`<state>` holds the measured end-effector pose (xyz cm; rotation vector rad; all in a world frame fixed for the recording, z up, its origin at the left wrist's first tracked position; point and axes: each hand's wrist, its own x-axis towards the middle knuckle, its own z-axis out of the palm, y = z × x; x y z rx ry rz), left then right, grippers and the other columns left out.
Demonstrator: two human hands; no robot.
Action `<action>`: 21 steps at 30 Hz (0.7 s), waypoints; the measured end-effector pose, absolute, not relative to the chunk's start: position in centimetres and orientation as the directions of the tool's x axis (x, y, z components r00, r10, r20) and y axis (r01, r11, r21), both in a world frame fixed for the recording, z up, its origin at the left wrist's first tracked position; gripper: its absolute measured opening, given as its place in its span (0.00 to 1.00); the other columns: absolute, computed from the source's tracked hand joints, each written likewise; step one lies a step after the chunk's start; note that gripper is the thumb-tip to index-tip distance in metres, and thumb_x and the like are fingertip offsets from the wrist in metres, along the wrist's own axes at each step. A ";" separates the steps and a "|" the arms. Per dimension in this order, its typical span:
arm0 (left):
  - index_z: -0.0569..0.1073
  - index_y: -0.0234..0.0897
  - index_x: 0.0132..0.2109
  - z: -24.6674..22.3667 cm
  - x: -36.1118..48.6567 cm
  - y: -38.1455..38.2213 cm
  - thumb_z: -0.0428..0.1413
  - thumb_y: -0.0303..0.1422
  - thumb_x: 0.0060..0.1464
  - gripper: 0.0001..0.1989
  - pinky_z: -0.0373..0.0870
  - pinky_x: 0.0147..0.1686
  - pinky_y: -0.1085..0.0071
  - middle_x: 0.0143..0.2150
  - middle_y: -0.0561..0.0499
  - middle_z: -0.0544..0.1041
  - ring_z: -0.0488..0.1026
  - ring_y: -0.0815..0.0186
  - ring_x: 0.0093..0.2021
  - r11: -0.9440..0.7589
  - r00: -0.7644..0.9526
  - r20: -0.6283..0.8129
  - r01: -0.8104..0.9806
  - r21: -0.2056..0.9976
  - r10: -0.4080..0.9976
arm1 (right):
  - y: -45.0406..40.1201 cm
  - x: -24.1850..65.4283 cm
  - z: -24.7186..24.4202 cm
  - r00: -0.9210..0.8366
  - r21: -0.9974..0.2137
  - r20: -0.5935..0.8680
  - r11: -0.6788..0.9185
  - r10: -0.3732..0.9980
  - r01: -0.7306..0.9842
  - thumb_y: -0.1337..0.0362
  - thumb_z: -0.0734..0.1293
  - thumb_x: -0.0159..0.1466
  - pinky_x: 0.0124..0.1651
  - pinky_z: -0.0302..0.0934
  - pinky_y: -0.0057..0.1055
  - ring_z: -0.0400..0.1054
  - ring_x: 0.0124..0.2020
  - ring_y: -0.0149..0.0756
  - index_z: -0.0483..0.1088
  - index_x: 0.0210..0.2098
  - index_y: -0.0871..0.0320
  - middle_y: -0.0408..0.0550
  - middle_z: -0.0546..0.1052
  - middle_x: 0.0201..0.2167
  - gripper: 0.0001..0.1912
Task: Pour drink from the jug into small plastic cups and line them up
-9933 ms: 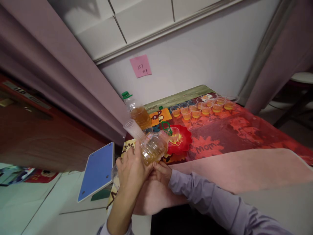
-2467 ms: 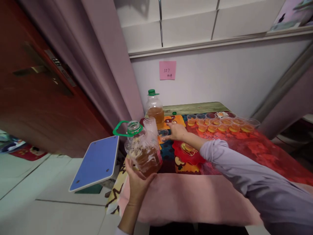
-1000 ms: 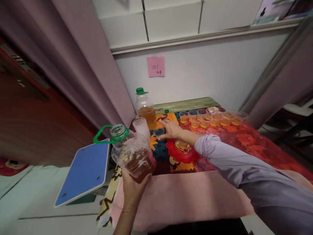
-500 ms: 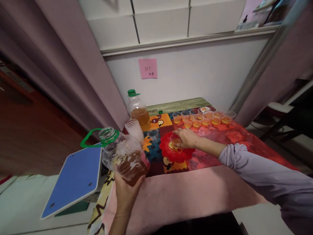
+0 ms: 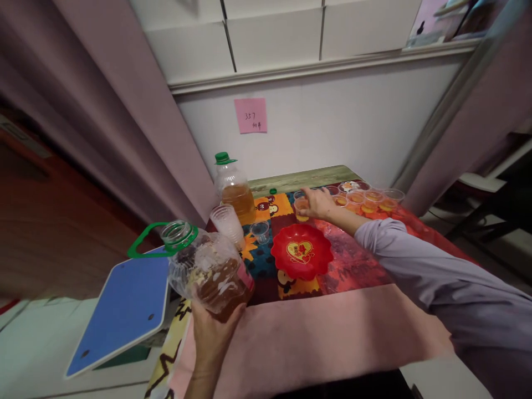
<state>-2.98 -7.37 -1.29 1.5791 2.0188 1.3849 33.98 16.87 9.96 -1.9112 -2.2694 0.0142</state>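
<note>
My left hand [image 5: 214, 327] is closed around the base of a big clear jug [image 5: 211, 271] of amber liquid. The jug leans to the left, its uncapped mouth with a green handle pointing up and left. My right hand [image 5: 318, 204] grips a small clear plastic cup [image 5: 301, 209] with amber liquid at the near left end of several similar filled cups [image 5: 372, 200]. Part of that group is hidden behind my hand and forearm. Between my hands lies a red scalloped plate [image 5: 285, 260] with a yellow heart design; nothing stands on it.
A second jug [image 5: 238, 194] with a green top stands at the back left. Near it are a stack of clear cups [image 5: 228, 224], a single empty cup [image 5: 261, 231] and a small green cap [image 5: 273, 191]. A blue board [image 5: 120, 310] sits left of the table.
My right hand has carried the cup from above the red plate, back to the filled cups. The plate is now uncovered. The left hand and jug have hardly moved.
</note>
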 end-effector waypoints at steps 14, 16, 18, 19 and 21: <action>0.51 0.39 0.81 -2.3 -3.5 -7.4 0.76 0.53 0.39 0.70 0.64 0.73 0.35 0.73 0.31 0.69 0.69 0.34 0.74 -0.043 -0.400 0.384 0.645 0.763 0.832 | 19.2 34.6 5.4 -0.061 -0.124 0.140 0.078 0.988 0.989 0.46 0.72 0.69 0.80 0.38 0.65 0.73 0.67 0.60 0.63 0.70 0.66 0.70 0.82 0.60 0.40; 0.53 0.39 0.81 -2.0 -3.5 -7.5 0.77 0.52 0.39 0.69 0.64 0.73 0.35 0.72 0.31 0.70 0.69 0.35 0.74 -0.045 -0.406 0.387 0.640 0.767 0.828 | 19.2 34.5 5.3 -0.054 -0.132 0.148 0.074 0.988 0.988 0.46 0.72 0.69 0.80 0.37 0.65 0.74 0.67 0.61 0.64 0.69 0.66 0.70 0.83 0.59 0.39; 0.54 0.39 0.80 -1.5 -3.4 -7.5 0.77 0.51 0.38 0.68 0.65 0.73 0.35 0.72 0.31 0.70 0.70 0.36 0.73 -0.047 -0.402 0.379 0.632 0.774 0.834 | 19.2 34.4 5.2 -0.049 -0.137 0.151 0.070 0.987 0.988 0.47 0.71 0.69 0.80 0.37 0.65 0.74 0.66 0.60 0.64 0.69 0.66 0.70 0.83 0.59 0.39; 0.55 0.39 0.80 -1.3 -3.3 -7.5 0.78 0.50 0.38 0.68 0.66 0.73 0.36 0.71 0.32 0.71 0.71 0.36 0.72 -0.051 -0.399 0.370 0.620 0.783 0.839 | 19.2 34.3 5.2 -0.047 -0.137 0.151 0.068 0.987 0.988 0.47 0.72 0.69 0.80 0.36 0.64 0.73 0.67 0.60 0.64 0.70 0.67 0.70 0.82 0.59 0.39; 0.55 0.40 0.79 -0.9 -3.0 -7.6 0.78 0.49 0.37 0.67 0.66 0.73 0.36 0.70 0.34 0.73 0.72 0.37 0.71 -0.059 -0.406 0.358 0.589 0.806 0.841 | 19.2 34.2 5.2 -0.039 -0.136 0.146 0.059 0.988 0.989 0.47 0.72 0.70 0.80 0.36 0.63 0.73 0.67 0.59 0.63 0.70 0.67 0.70 0.82 0.60 0.40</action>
